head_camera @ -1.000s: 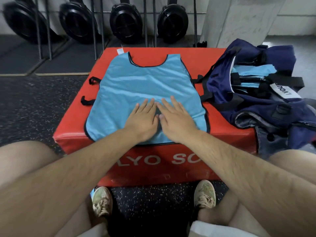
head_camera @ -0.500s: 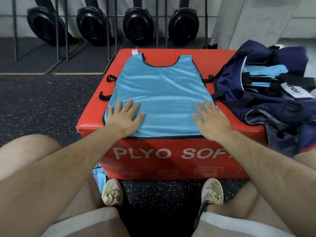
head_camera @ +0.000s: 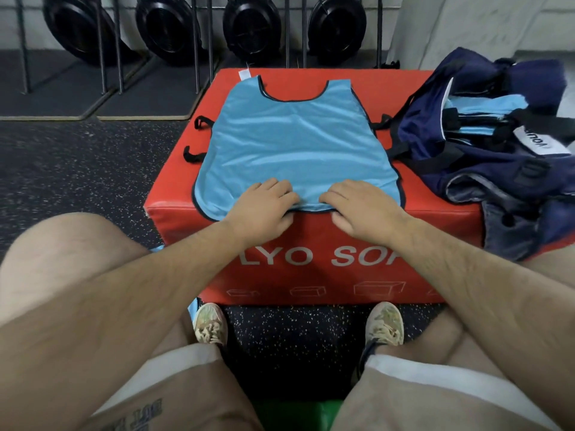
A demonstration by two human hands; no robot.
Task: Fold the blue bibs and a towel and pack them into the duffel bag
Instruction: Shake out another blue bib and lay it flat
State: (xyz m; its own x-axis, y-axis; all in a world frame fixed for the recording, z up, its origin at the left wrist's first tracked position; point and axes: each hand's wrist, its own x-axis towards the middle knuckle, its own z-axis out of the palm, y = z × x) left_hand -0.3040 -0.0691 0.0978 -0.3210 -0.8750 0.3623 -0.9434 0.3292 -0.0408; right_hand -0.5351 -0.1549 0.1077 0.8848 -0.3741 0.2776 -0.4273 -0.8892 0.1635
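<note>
Item, nearest: two bare knees and beige shorts [head_camera: 174, 377] of the seated person, with a pair of pale sneakers [head_camera: 210, 324] on speckled black floor [head_camera: 77, 169] below the hands. Item: left hand [head_camera: 260, 204], fingers curled over the near hem of the blue bib [head_camera: 295, 144], thumb under the edge at the front lip of the box; it pinches the fabric. Item: right hand [head_camera: 361, 206], just beside the left and likewise curled on the same hem, gripping it. Half a second ago both hands lay flat and wide apart at the bib's two lower corners; they have since drawn inward to the middle of the hem and closed on it, and the hem between them now bunches slightly. Item: red plyo box [head_camera: 311, 262], white lettering partly hidden by the forearms, bearing the bib spread flat beyond the hands, neck opening at the far end, black side straps [head_camera: 194, 154] left of the left hand. Item: navy duffel bag [head_camera: 466, 169], right of the right hand, resting on the box's right end, open, with folded blue bibs [head_camera: 488, 105] visible inside; unchanged from before. Item, farthest: black weight plates [head_camera: 249, 26] on a metal rack [head_camera: 199, 42] against the wall beyond the box.
</note>
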